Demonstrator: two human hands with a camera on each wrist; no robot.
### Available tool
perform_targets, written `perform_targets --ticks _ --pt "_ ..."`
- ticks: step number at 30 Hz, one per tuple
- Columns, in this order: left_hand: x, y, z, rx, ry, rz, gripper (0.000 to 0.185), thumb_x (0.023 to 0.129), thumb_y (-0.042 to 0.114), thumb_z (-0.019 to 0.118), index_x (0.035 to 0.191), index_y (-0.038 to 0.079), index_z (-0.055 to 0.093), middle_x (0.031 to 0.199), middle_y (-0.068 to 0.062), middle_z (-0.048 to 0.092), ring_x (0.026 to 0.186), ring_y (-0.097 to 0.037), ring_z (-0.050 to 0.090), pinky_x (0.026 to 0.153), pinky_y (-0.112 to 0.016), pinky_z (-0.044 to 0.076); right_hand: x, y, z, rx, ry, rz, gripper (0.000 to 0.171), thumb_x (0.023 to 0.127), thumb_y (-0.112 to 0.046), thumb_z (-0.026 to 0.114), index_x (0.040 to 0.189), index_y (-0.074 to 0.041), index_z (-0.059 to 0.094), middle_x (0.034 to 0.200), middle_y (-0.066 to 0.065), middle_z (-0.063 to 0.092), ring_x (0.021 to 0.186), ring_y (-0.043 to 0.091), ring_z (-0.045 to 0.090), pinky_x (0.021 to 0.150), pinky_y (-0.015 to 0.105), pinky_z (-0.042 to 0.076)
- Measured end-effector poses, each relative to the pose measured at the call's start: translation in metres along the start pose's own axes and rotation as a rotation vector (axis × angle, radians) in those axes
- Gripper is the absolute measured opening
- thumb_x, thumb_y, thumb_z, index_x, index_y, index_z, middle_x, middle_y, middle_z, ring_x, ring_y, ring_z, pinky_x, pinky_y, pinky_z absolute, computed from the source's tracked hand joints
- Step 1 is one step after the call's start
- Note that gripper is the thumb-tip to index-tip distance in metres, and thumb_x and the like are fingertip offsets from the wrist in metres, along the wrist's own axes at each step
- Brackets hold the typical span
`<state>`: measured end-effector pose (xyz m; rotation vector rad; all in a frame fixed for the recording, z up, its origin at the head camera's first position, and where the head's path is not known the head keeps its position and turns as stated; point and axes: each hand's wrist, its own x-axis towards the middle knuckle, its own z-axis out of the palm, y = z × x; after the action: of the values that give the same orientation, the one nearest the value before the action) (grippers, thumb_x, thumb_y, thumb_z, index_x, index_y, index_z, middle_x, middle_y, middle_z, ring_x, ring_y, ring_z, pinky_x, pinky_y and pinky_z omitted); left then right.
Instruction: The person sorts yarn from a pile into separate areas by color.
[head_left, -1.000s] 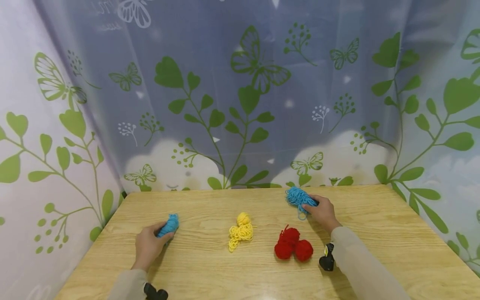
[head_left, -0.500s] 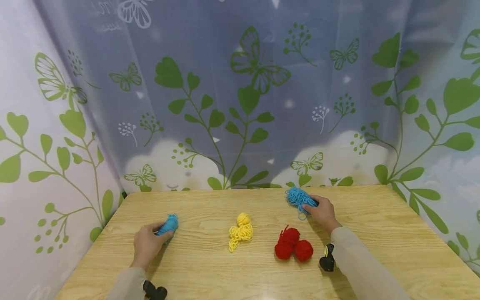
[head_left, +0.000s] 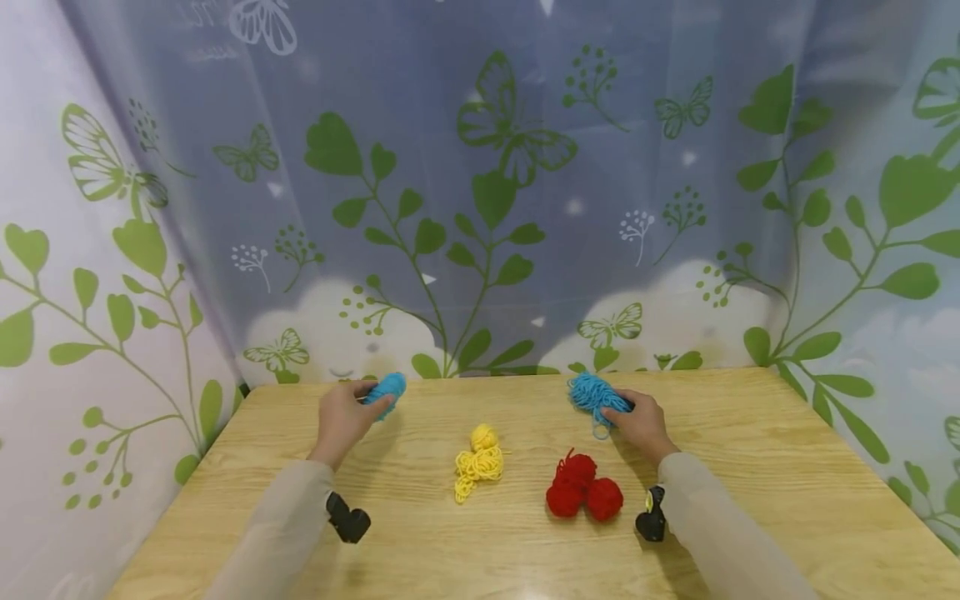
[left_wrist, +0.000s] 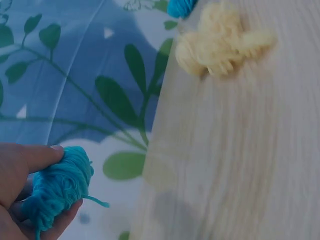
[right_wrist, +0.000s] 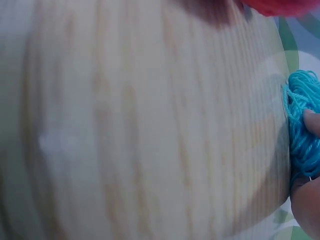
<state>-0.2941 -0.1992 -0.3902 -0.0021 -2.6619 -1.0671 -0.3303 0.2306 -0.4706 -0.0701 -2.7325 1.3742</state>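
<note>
My left hand (head_left: pixel 345 417) grips a small blue yarn ball (head_left: pixel 387 388) and holds it above the far left part of the wooden table (head_left: pixel 750 467); the left wrist view shows that ball (left_wrist: pixel 57 187) between thumb and fingers. My right hand (head_left: pixel 637 421) rests on the table at the far right of centre and pinches a loose blue yarn bundle (head_left: pixel 592 393), whose strands (right_wrist: pixel 302 135) also fill the right edge of the right wrist view. Between the hands lie a yellow yarn bundle (head_left: pixel 478 460) and a cluster of red yarn balls (head_left: pixel 576 490).
A curtain (head_left: pixel 480 183) printed with green leaves and butterflies hangs close behind and around the table on three sides. The yellow yarn (left_wrist: pixel 220 42) lies on the wood in the left wrist view. A red ball's edge (right_wrist: pixel 280 6) shows in the right wrist view.
My left hand has lifted the small blue ball off the table and carried it away from me and to the right. The right hand has stayed on its blue bundle.
</note>
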Motion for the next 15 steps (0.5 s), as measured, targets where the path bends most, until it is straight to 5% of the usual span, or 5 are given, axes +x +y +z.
perform_targets --ticks 7,15 --pt "0.014 0.043 0.031 -0.167 -0.015 0.001 0.046 0.088 0.024 0.071 0.124 -0.002 0.062 0.118 -0.021 0.065 0.101 -0.033 0.066 0.084 -0.044 0.054 0.002 0.002 -0.001 -0.004 0.014 -0.007 0.052 0.094 -0.014 0.062 0.138 0.007 0.045 0.141 0.029 0.043 0.132 0.045 0.036 0.106 0.055 0.033" --pt "0.014 0.083 0.088 -0.236 0.020 0.039 0.042 0.088 0.023 0.072 0.121 -0.001 0.065 0.113 -0.018 0.068 0.094 -0.029 0.068 0.079 -0.039 0.057 0.001 0.003 0.000 -0.007 0.030 -0.019 0.050 0.093 -0.013 0.063 0.136 0.008 0.047 0.139 0.029 0.045 0.131 0.045 0.038 0.106 0.055 0.034"
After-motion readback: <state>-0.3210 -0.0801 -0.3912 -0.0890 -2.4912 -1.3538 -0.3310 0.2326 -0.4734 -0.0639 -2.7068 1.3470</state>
